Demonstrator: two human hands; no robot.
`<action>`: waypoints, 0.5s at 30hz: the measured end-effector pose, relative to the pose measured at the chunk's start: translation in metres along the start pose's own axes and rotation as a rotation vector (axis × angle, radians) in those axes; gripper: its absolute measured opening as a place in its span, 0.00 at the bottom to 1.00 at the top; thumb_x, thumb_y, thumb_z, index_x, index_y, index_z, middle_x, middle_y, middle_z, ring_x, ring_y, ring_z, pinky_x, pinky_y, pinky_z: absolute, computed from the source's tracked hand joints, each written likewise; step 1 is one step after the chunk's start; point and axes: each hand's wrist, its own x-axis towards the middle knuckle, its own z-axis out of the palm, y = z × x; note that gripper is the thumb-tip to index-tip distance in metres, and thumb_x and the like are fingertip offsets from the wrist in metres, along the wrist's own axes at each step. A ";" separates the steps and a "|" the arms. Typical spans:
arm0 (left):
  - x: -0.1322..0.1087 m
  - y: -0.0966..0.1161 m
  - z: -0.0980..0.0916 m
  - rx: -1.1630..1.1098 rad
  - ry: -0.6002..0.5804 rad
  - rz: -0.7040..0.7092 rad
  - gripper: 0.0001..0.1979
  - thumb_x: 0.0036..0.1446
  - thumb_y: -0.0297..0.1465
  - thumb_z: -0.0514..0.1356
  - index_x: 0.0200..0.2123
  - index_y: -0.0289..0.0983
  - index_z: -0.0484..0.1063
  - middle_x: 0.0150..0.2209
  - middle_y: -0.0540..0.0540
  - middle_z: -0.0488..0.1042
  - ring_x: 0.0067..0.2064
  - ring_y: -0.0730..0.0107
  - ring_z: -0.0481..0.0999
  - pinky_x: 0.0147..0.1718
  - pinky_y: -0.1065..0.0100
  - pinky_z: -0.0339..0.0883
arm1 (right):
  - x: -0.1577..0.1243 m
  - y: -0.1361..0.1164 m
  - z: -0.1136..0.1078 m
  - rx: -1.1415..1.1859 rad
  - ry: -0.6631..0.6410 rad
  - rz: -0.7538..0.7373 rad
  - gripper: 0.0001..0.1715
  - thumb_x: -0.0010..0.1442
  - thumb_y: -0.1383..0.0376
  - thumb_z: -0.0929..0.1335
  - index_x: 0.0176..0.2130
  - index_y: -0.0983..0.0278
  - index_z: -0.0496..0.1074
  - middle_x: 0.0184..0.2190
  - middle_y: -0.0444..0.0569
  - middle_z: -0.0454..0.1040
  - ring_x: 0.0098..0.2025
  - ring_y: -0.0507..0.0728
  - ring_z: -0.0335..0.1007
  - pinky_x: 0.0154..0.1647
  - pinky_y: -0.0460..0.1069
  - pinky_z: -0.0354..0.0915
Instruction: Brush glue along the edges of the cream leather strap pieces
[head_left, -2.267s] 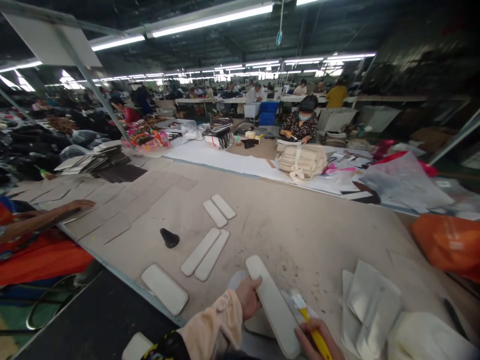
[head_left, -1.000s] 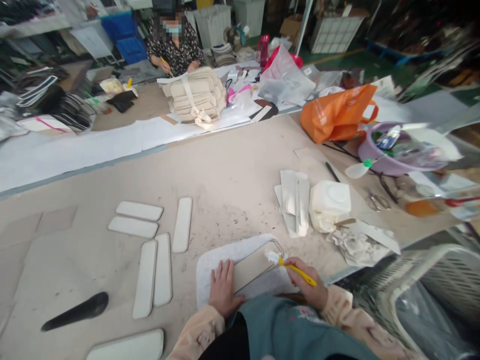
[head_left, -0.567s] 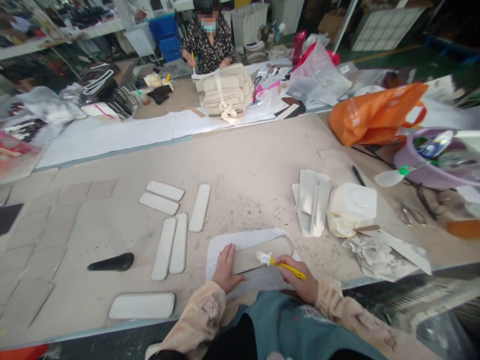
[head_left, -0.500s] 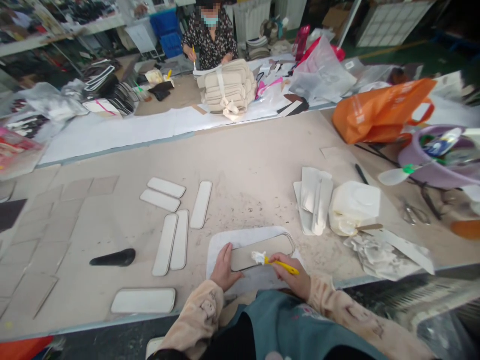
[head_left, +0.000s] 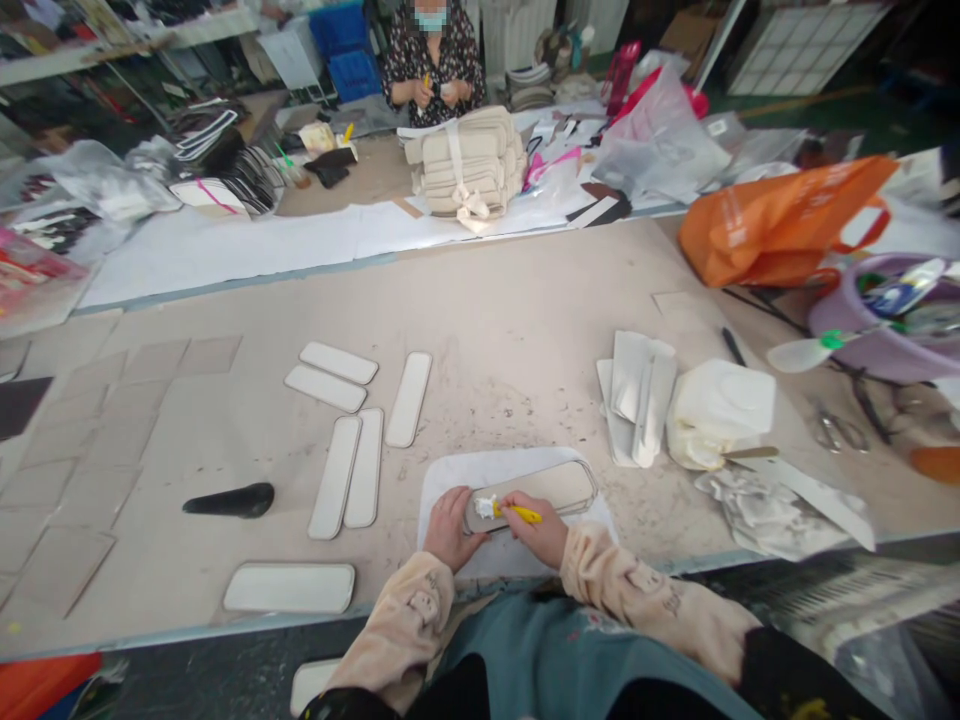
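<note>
My right hand (head_left: pixel 536 530) is closed round the yellow-handled brush (head_left: pixel 527 515). Its white bristle end (head_left: pixel 486 507) rests on the left part of a beige rounded panel (head_left: pixel 551 488). Around the panel's left end, with fingers along the edge and thumb at the near side, my left hand (head_left: pixel 451 530) holds it down. More edges show beneath the panel at its right end, so it seems to lie on others like it. Under all this is a white sheet (head_left: pixel 442 470).
Several white rounded strips (head_left: pixel 334 478) and a black tool (head_left: pixel 232 500) lie left. To the right are pale strips (head_left: pixel 645 395), a cut-open white jug (head_left: pixel 720 410), crumpled paper (head_left: pixel 757 510), scissors (head_left: pixel 840 430) and a purple basin (head_left: pixel 847 320). A co-worker (head_left: pixel 433 70) stands across the table.
My right hand has moved left with the brush, bringing the bristles from the panel's middle to near its left end. My left hand keeps its place on the panel. The co-worker's hands have come together.
</note>
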 end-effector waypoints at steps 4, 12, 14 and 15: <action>0.001 0.002 -0.003 0.036 -0.018 -0.013 0.37 0.41 0.41 0.68 0.54 0.36 0.63 0.54 0.37 0.67 0.57 0.51 0.63 0.55 0.50 0.58 | -0.008 0.012 -0.021 -0.054 0.122 0.036 0.15 0.62 0.56 0.59 0.36 0.61 0.70 0.18 0.39 0.67 0.23 0.51 0.66 0.27 0.45 0.60; 0.000 -0.002 -0.002 0.087 -0.037 -0.028 0.37 0.40 0.39 0.68 0.55 0.36 0.63 0.56 0.39 0.66 0.58 0.51 0.61 0.55 0.52 0.58 | -0.040 0.040 -0.089 -0.169 0.487 0.125 0.17 0.61 0.54 0.59 0.35 0.62 0.70 0.23 0.44 0.71 0.26 0.54 0.68 0.30 0.47 0.63; 0.001 -0.002 -0.003 0.088 -0.043 -0.027 0.37 0.40 0.39 0.68 0.54 0.36 0.63 0.56 0.39 0.67 0.58 0.51 0.61 0.55 0.53 0.58 | -0.045 0.036 -0.091 -0.252 0.526 0.082 0.16 0.61 0.55 0.60 0.36 0.63 0.70 0.28 0.47 0.73 0.30 0.55 0.70 0.35 0.48 0.63; 0.002 -0.001 -0.003 0.088 -0.047 -0.025 0.37 0.40 0.39 0.68 0.54 0.36 0.64 0.55 0.39 0.67 0.58 0.51 0.62 0.55 0.53 0.58 | -0.047 0.032 -0.087 -0.267 0.518 0.054 0.16 0.61 0.56 0.60 0.36 0.63 0.70 0.29 0.48 0.74 0.31 0.55 0.71 0.36 0.48 0.63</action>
